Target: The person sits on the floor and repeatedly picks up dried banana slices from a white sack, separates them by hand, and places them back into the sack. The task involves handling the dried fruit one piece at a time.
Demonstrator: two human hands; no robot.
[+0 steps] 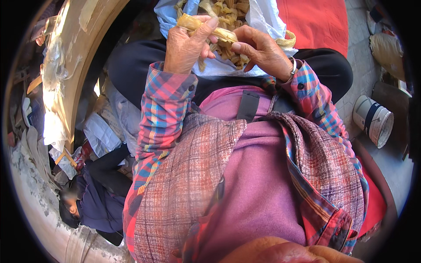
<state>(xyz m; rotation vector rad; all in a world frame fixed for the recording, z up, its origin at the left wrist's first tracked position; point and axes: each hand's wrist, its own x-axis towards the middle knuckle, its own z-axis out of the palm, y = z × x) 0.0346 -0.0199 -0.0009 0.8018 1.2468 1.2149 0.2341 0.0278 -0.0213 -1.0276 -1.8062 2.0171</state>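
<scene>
My left hand grips one end of a yellowish strip of dried plant leaf or husk, which loops over the fingers. At the strip's other end, my right hand pinches it between thumb and fingers; a pale bracelet circles that wrist. Just beyond and below both hands, an opened white woven sack lies at my crossed legs. Many knotted or folded pieces of the same dried material fill it. A loop of the material rests at the sack's right edge.
A large curved wooden piece with plastic on it stands at the left. Beyond it, another person in dark clothes is at the lower left, near papers and bags. Red cloth lies at the upper right; a white bucket is tipped on its side at the right.
</scene>
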